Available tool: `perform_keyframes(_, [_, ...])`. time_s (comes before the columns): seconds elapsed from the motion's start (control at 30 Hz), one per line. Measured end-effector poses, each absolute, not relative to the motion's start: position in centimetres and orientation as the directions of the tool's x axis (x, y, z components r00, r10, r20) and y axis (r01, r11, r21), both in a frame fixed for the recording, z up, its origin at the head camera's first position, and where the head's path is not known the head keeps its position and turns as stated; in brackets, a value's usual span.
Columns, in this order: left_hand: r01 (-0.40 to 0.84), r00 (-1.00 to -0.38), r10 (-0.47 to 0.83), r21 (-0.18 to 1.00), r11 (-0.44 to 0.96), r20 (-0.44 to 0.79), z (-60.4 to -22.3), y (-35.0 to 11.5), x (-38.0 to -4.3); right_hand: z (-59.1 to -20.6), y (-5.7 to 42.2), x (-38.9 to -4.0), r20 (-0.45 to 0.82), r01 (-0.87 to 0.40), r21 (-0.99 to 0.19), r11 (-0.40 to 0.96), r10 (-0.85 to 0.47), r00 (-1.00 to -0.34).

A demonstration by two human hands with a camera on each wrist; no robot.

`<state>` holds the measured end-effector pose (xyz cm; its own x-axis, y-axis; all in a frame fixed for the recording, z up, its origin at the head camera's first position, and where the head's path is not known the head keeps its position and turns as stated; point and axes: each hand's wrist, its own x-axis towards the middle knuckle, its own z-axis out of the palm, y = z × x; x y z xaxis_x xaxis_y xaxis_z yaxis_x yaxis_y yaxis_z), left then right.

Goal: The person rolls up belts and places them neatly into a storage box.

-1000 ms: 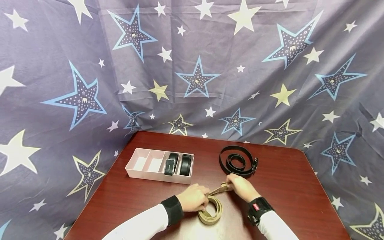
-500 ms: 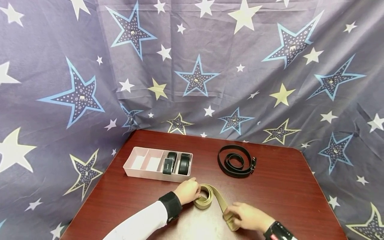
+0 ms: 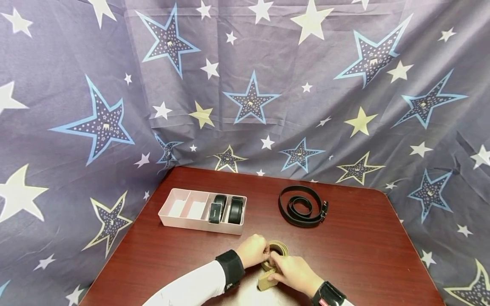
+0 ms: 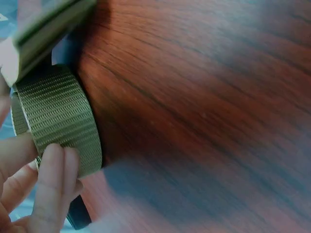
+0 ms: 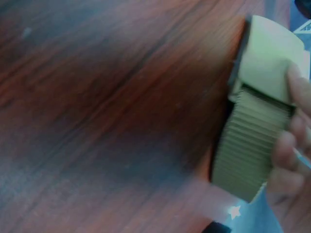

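Note:
A khaki webbing belt point(image 3: 282, 246), mostly wound into a coil, stands on edge near the front of the table. My left hand point(image 3: 252, 250) grips the coil from its left side; in the left wrist view, fingers lie across the ribbed webbing point(image 4: 63, 116). With my right hand point(image 3: 296, 272) I hold the buckle end, folded against the coil's near side. The right wrist view shows the flat metal buckle point(image 5: 269, 53) between thumb and fingers, the strap running down from it. Part of the coil is hidden behind both hands in the head view.
A pink divided box point(image 3: 200, 224) sits at the left, with a coiled black belt point(image 3: 236, 211) in its rightmost compartment and another black belt point(image 3: 215, 213) beside it. Behind my right hand lies a loosely coiled black belt point(image 3: 302, 222). Star-printed cloth point(image 3: 249, 140) hangs around the table.
The right hand brought the buckle end from beyond the coil toward the front right, then leftward against the coil. The left hand shifted slightly with the coil, still gripping it.

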<state>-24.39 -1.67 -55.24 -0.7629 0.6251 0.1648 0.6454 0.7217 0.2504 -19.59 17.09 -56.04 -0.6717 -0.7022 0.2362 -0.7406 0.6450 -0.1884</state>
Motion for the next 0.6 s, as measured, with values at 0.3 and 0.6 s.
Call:
perform_keyframes(0.3, [0.692, -0.692, 0.721, 0.316, 0.649, 0.037, -55.7, -3.0, -24.8, -57.8, 16.8, -19.8, 0.388, -0.691, -0.230, 0.686, -0.586, -0.711])
perform_keyframes(0.6, [0.660, -0.732, 0.681, 0.260, 0.705, 0.010, -55.3, -2.7, -23.6, -55.1, 17.4, -20.7, 0.029, -0.466, -0.709, 0.529, -0.638, -0.769])
